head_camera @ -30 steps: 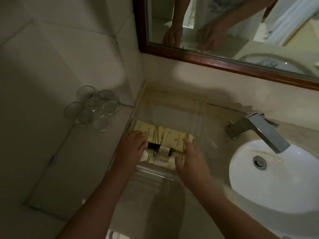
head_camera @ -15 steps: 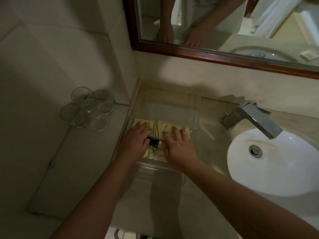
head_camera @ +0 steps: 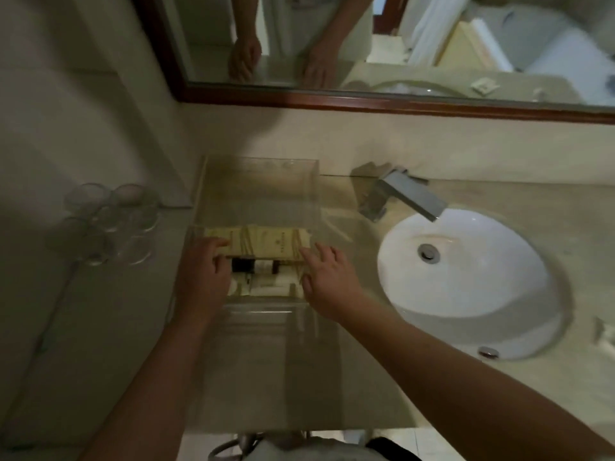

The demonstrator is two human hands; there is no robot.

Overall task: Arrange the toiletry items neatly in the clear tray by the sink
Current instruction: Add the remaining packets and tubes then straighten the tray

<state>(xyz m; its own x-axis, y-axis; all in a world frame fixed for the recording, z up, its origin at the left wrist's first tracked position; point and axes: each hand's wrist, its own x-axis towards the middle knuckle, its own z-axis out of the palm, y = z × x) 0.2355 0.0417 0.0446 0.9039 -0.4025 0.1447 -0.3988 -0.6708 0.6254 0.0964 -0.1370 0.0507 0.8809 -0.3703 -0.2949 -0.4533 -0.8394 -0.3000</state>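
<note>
Clear plastic is forming the tray (head_camera: 259, 159), which is sitting on the beige stone counter (head_camera: 299, 377) in the corner by the wall, just left of the faucet (head_camera: 404, 196) and the white sink (head_camera: 472, 294). We are leaning over it, and both our arms are reaching in from the near side.

Two cream packets (head_camera: 266, 242) with gold lines are lying side by side across the tray, touching each other. Just nearer to us, small dark-capped bottles (head_camera: 254, 265) are lying on their sides against the packets' near edge. More pale items (head_camera: 266, 287) are lying nearer still, by the tray's near wall; the blur is keeping us from telling what they are.

Our left hand (head_camera: 203, 277) is resting at the left end of this group, its fingers loosely bent and its forefinger stretching onto the left packet; it is gripping nothing. Our right hand (head_camera: 329, 281) is lying at the right end, fingers straight and slightly spread, fingertips touching the right packet's near corner, and it too is holding nothing. Between the two hands the items are lying bracketed.

To the left, several drinking glasses (head_camera: 109, 221) are standing clustered on a tiled ledge (head_camera: 100, 311), apart from the tray. Above, a wood-framed mirror (head_camera: 399, 44) is reflecting both our hands.
</note>
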